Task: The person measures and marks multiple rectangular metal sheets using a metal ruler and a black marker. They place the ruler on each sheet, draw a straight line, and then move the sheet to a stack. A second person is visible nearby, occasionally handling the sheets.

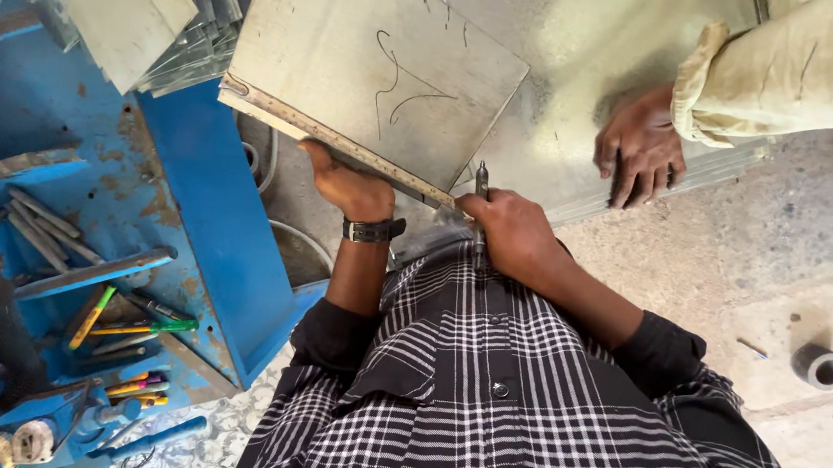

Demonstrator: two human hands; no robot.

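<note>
Item: flat grey sheet-metal panel (371, 69) bearing curved scribed marks, lying above the blue metal workbench (209, 196). Left hand (345, 186) closed on a long steel ruler (344, 147) along the panel's near edge; right hand (512, 234) fisted around a slim metal scriber (482, 185), tip at the ruler. Straight line apparently not yet finished; a co-worker's hand (642, 148) presses flat on the neighbouring sheet.

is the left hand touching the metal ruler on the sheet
Touching. The head view shows the left hand gripping the lower edge of the metal ruler with fingers wrapped against it, pressing it on the metal sheet.

Workshop — sheet metal (592, 69), tool rack (117, 328).
</note>
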